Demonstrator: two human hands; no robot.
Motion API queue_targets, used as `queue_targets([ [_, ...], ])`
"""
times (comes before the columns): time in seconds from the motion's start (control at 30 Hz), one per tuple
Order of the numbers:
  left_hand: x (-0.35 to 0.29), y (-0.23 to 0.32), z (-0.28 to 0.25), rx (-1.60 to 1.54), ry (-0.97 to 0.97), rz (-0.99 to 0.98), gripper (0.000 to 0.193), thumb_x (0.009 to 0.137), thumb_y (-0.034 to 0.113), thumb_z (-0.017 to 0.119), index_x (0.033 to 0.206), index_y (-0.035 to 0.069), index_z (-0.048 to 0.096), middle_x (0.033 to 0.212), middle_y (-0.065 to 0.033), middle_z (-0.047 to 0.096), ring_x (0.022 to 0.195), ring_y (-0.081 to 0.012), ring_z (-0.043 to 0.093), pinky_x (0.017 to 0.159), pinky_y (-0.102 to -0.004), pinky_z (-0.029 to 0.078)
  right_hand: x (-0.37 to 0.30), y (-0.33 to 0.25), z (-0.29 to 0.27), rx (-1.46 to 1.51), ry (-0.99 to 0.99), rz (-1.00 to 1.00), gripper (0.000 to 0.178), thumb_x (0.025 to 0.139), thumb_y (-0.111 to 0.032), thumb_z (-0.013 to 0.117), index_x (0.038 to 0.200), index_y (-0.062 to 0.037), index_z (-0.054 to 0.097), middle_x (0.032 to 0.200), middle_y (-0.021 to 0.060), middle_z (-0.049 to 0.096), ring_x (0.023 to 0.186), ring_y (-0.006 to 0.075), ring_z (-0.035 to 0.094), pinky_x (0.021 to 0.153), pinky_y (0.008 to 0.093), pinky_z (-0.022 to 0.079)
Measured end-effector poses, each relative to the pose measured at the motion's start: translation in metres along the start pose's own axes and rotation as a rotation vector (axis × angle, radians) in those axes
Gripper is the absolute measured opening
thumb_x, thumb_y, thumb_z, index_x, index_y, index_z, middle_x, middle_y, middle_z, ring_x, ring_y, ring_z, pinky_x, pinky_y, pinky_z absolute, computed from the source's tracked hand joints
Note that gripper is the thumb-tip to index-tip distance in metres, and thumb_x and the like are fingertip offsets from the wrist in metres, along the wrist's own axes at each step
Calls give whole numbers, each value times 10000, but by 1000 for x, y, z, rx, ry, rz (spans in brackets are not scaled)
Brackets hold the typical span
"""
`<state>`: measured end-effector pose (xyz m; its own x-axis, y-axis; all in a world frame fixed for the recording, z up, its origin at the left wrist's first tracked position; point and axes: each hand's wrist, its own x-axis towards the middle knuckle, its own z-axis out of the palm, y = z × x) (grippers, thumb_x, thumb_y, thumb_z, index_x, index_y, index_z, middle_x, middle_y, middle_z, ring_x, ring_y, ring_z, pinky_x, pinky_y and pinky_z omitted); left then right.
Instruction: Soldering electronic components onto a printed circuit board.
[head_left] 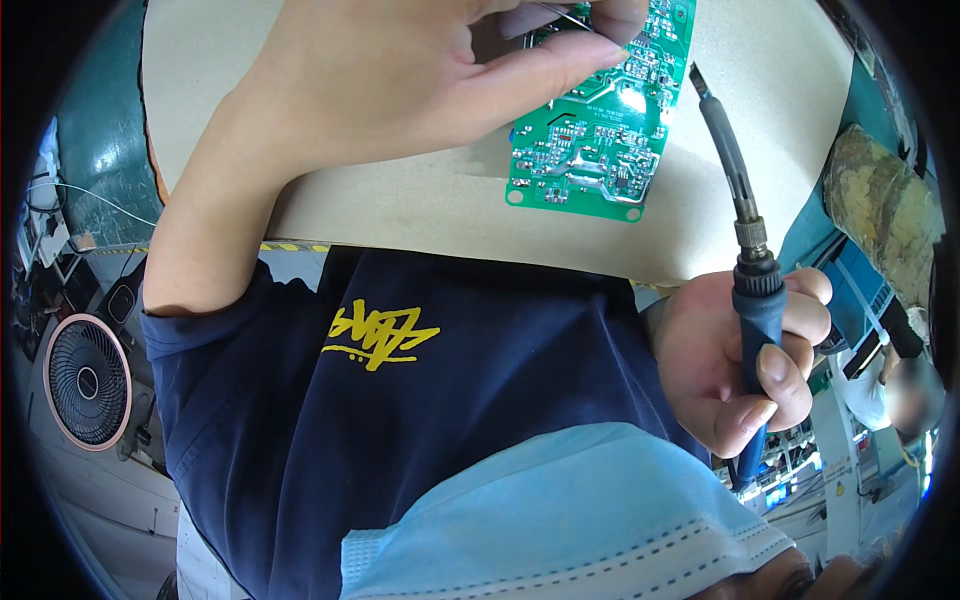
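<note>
My right hand point(705, 350) is closed around the blue handle of a soldering iron point(757, 285). The iron points up and away, and its dark tip is just right of a green circuit board point(590, 190), apart from it. Over the upper left part of that board, my left hand point(410, 85) is pinched on a thin silvery wire-like piece point(565, 14), only partly visible between the fingers. The hand hides part of the board. Small components and shiny solder patches cover the board's visible face, and its far end runs out of the picture.
A tan sheet point(780, 130) lies under the board on a green work surface point(100, 130). At the right edge are a brown patterned bundle point(880, 210) and a blue tray-like thing point(858, 300). A round fan point(88, 382) is at the left; another person point(868, 395) is far right.
</note>
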<state>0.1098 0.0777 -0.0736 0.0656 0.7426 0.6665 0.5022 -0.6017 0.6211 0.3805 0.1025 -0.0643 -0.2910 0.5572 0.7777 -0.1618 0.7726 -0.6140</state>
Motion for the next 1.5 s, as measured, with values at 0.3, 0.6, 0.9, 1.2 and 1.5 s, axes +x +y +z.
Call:
queue_targets([
  [0.3, 0, 4, -5, 52, -104, -55, 175, 715, -8, 804, 832, 92, 721, 628, 14, 558, 640, -175, 527, 684, -310, 429, 0, -4, -2, -78, -103, 93, 310, 978, -324, 436, 1032, -92, 635, 672, 33, 498, 669, 186, 488, 708, 408, 291],
  [0.6, 0, 1, -5, 87, -129, -3, 172, 723, -9, 802, 831, 94, 718, 631, 15, 563, 616, -169, 524, 701, -311, 428, 3, 0, 2, -65, -97, 36, 384, 954, -279, 416, 1026, 3, 666, 543, 18, 377, 578, 184, 449, 639, 405, 273],
  [0.9, 1, 0, -2, 63, -78, 32, 173, 719, -13, 800, 831, 91, 719, 638, 8, 573, 610, -175, 526, 700, -315, 434, -1, 0, 1, -31, -33, 15, 370, 967, -304, 421, 1060, -35, 656, 601, 34, 456, 611, 195, 460, 685, 412, 298],
  [1.2, 4, 6, -4, 35, -99, -24, 160, 721, -19, 786, 815, 80, 703, 632, 8, 563, 585, -171, 522, 696, -313, 427, -3, 8, -13, 36, 204, -62, 445, 1022, -306, 354, 1158, 8, 639, 716, 113, 583, 616, 246, 515, 737, 440, 433],
  [1.5, 2, 14, -15, 87, -339, -251, 172, 819, -100, 732, 955, -7, 683, 868, -73, 574, 800, -170, 530, 637, -263, 392, -3, 9, -78, -760, 341, -26, 504, 1083, -362, 402, 1453, -21, 417, 1002, 154, 627, 937, 269, 632, 829, 393, 490],
])
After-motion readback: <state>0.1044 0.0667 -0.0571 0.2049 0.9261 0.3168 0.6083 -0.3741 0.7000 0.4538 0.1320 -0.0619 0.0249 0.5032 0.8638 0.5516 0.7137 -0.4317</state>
